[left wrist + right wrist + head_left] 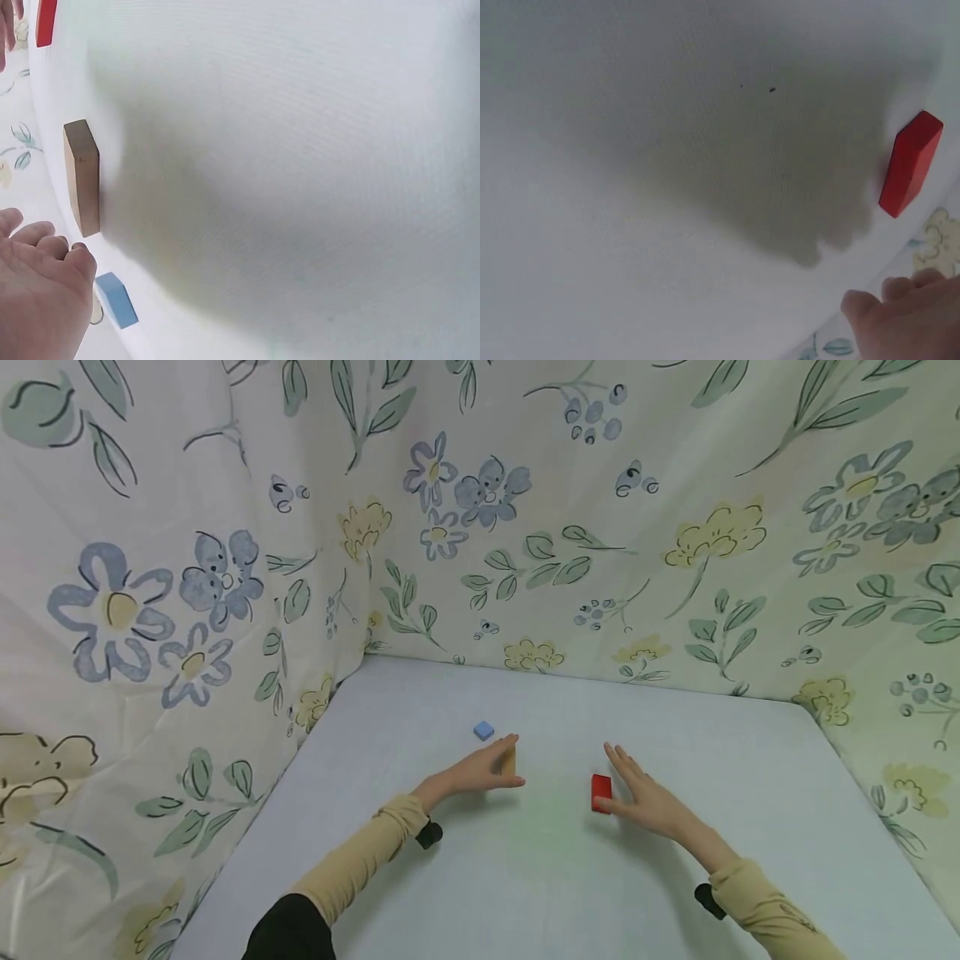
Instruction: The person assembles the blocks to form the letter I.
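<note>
We see left hand (480, 770) spread, empty by tan block (509, 763) mid-frame, blue block (483, 730) just above, right hand (654, 803) spread, empty by red block (601, 792), right of centre.

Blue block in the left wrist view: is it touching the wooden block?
No, bare white table shows between the blue block and the wooden block.
</note>
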{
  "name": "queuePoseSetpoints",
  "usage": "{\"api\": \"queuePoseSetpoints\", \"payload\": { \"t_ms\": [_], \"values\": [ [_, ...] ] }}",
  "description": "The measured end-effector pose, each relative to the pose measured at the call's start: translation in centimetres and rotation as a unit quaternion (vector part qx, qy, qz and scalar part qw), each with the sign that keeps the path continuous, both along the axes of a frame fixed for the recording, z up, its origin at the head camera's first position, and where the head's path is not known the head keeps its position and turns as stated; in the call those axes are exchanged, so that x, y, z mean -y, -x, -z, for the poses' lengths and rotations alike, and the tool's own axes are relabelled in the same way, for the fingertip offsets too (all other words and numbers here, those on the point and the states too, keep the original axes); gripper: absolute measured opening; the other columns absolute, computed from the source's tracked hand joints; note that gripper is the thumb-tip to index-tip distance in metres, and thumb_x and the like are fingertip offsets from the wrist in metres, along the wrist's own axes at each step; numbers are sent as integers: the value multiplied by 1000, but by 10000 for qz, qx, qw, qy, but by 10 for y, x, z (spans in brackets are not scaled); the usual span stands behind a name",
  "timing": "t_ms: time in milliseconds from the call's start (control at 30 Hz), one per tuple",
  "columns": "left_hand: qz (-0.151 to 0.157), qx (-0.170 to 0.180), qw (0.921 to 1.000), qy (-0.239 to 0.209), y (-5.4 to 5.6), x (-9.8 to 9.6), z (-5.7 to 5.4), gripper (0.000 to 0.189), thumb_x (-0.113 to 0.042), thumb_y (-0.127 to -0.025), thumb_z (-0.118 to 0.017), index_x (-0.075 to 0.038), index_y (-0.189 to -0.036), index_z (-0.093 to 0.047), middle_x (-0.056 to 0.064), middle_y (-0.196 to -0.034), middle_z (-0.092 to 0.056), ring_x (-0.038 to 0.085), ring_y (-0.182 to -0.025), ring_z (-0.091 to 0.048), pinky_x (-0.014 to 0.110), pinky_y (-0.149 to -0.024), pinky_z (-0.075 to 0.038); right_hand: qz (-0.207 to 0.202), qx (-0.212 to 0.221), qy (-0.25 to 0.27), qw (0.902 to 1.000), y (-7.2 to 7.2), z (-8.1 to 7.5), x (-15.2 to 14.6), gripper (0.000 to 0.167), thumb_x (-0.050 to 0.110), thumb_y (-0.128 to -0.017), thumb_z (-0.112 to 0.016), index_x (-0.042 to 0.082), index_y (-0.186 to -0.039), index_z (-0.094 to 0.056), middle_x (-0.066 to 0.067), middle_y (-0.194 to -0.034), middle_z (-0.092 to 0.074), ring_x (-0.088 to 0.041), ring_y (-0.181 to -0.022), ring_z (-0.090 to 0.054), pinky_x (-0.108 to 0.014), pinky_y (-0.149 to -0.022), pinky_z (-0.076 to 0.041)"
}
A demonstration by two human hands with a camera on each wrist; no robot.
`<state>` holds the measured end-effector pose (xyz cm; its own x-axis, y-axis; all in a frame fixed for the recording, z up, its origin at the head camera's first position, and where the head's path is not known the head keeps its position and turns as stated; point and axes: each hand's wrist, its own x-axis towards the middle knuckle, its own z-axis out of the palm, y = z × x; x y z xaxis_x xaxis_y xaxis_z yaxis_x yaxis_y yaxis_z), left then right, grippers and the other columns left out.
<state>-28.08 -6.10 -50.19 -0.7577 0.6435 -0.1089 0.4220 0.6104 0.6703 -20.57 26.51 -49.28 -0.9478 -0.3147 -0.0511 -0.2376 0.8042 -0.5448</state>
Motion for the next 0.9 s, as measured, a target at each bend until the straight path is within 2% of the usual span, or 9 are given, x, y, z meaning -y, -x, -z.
{"api": "queuePoseSetpoints", "payload": {
  "t_ms": [167, 400, 567, 733, 900],
  "values": [
    [-65, 83, 9998, -138, -1, 2, 3, 90, -53, -87, -60, -11, -153, -15, 10, -159, -16, 23, -147, -18, 43, -119, -24, 37, 198, 276, 9994, -2, 4, 4, 97, 56, -83, -64, 28, -154, -4, -16, -160, -10, -42, -144, -17, -71, -103, -29],
    [-399, 193, 9989, -181, 2, 4, 9, 91, -52, -86, -63, -15, -153, -15, 4, -159, -19, 22, -146, -21, 43, -119, -25, -44, 361, 635, 9973, -1, 10, 8, 97, 56, -84, -62, 26, -154, -2, -15, -160, -9, -42, -144, -18, -66, -107, -29],
    [-560, 296, 9975, -314, 5, 3, 12, 90, -48, -85, -66, -16, -153, -17, 5, -158, -24, 26, -145, -23, 46, -117, -27, -11, 492, 828, 9954, -1, 14, 9, 98, 53, -84, -64, 21, -154, -3, -16, -159, -11, -43, -143, -19, -67, -107, -29],
    [-583, 343, 9970, -367, 8, 1, 15, 88, -44, -84, -69, -15, -152, -21, 5, -157, -26, 24, -145, -25, 44, -118, -26, 130, 598, 929, 9938, -4, 19, 7, 100, 46, -82, -69, 10, -153, -9, -21, -157, -18, -45, -140, -25, -65, -107, -31],
    [-484, 261, 9978, -372, 12, 1, 17, 86, -37, -84, -71, -12, -151, -24, 7, -156, -28, 24, -144, -26, 42, -118, -26, 243, 446, 856, 9950, -4, 27, 3, 101, 41, -79, -74, 5, -152, -15, -23, -154, -25, -45, -139, -27, -63, -107, -31]
  ]
}}
